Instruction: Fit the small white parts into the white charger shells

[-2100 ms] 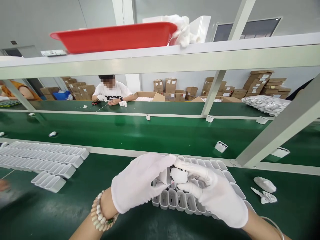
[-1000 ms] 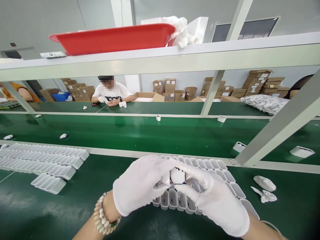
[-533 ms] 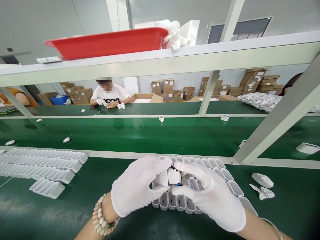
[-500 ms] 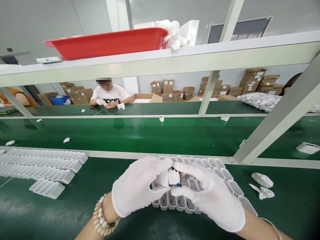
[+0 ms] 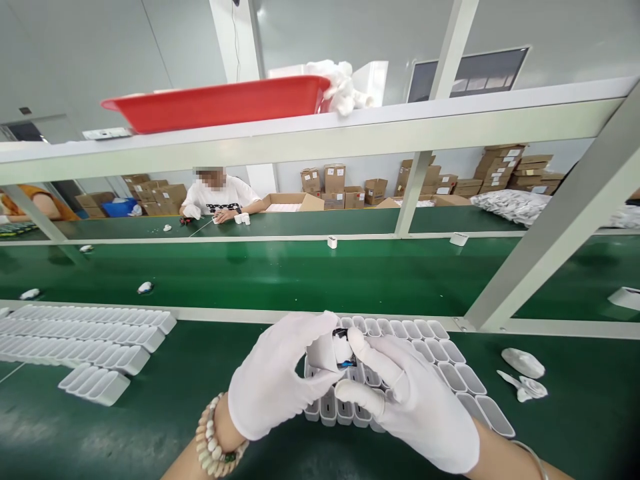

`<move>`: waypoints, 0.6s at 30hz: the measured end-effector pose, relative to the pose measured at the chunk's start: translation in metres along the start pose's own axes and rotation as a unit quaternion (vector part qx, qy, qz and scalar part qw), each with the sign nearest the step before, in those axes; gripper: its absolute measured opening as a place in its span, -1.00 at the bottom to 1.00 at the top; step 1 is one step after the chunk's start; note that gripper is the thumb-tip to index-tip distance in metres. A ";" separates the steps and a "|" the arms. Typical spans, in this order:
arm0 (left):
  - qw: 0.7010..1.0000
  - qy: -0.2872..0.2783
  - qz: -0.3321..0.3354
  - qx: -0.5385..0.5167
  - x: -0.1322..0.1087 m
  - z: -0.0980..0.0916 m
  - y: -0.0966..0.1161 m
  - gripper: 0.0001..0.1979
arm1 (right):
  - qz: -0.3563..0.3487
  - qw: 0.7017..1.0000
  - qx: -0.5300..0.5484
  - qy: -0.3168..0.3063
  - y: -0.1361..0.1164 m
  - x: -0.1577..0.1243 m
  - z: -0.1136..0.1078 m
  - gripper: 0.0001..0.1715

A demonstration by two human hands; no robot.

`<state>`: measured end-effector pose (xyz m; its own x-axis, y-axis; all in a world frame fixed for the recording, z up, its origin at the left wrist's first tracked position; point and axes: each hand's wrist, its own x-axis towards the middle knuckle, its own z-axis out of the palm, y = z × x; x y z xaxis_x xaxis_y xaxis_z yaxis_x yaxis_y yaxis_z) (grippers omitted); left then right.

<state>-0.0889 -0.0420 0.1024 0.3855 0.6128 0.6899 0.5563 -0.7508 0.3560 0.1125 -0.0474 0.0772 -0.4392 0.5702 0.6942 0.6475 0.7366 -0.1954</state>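
Both hands wear white gloves. My left hand (image 5: 275,380) grips a small white plastic housing (image 5: 321,352), its fingers wrapped around the sides. A white inner part with black and blue pieces (image 5: 343,350) sits at the housing's right-hand opening, partly inside. My right hand (image 5: 415,407) is curled at that opening, its index fingertip on the inner part and its thumb lower down. Whether the thumb touches it I cannot tell. Beneath the hands stand rows of open white housings (image 5: 454,377), partly covered by my right hand.
More rows of white housings (image 5: 113,337) stand at left. A green conveyor belt (image 5: 260,273) beyond carries scattered white parts. A slanted post (image 5: 530,247) supports a shelf with a red tray (image 5: 220,103). Crumpled white pieces (image 5: 523,362) lie at right. A co-worker (image 5: 220,197) sits opposite.
The inner part sits deeper in the housing, and my right thumb has slid down and left. Parts on the belt have shifted right. The view has tilted up slightly.
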 end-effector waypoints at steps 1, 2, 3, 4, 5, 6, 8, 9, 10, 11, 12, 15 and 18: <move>1.000 0.003 0.001 -0.010 0.001 0.001 0.001 -0.52 | 0.005 1.000 0.000 -0.009 -0.001 0.000 -0.001 -0.80; 1.000 0.007 0.003 -0.019 0.001 0.002 0.002 -0.53 | 0.011 1.000 -0.001 -0.015 -0.003 0.000 -0.001 -0.82; 1.000 0.011 0.005 -0.028 0.002 0.003 0.003 -0.54 | 0.017 1.000 -0.001 -0.017 -0.004 0.000 -0.001 -0.84; 0.999 0.016 0.008 -0.037 0.003 0.004 0.003 -0.55 | 0.024 1.000 0.001 -0.017 -0.004 0.000 -0.001 -0.88; 0.999 0.019 0.013 -0.045 0.003 0.005 0.004 -0.55 | 0.029 0.999 0.006 -0.017 -0.005 -0.001 -0.001 -0.92; 0.998 0.019 0.017 -0.052 0.004 0.006 0.005 -0.56 | 0.032 0.999 0.012 -0.019 -0.005 -0.001 0.000 -0.95; 0.998 0.016 0.022 -0.051 0.004 0.007 0.007 -0.58 | 0.025 0.999 0.027 -0.022 -0.005 -0.002 0.002 -0.97; 0.998 0.015 0.024 -0.048 0.004 0.008 0.008 -0.59 | 0.020 0.999 0.034 -0.018 -0.005 -0.003 0.003 -0.93; 0.999 0.012 0.026 -0.046 0.004 0.008 0.009 -0.61 | 0.016 0.999 0.040 -0.019 -0.004 -0.003 0.004 -0.88; 0.999 0.008 0.027 -0.046 0.004 0.009 0.009 -0.63 | 0.013 0.999 0.046 -0.025 -0.004 -0.003 0.005 -0.85; 0.998 0.006 0.029 -0.050 0.004 0.009 0.009 -0.63 | 0.015 0.998 0.049 -0.034 -0.003 -0.003 0.005 -0.85; 0.997 0.000 -0.009 -0.075 0.002 0.008 0.005 -0.58 | 0.035 0.995 0.064 -0.063 -0.004 -0.001 0.002 -0.97; 0.984 -0.022 -0.096 -0.151 -0.001 0.008 -0.005 -0.49 | 0.053 0.990 0.093 -0.091 -0.006 0.002 -0.005 -0.87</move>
<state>-0.0861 -0.0371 0.0946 0.3296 0.7558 0.5658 0.3807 -0.6548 0.6530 0.1110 -0.0522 0.0833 -0.4905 0.6916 0.5301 0.5776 0.7136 -0.3965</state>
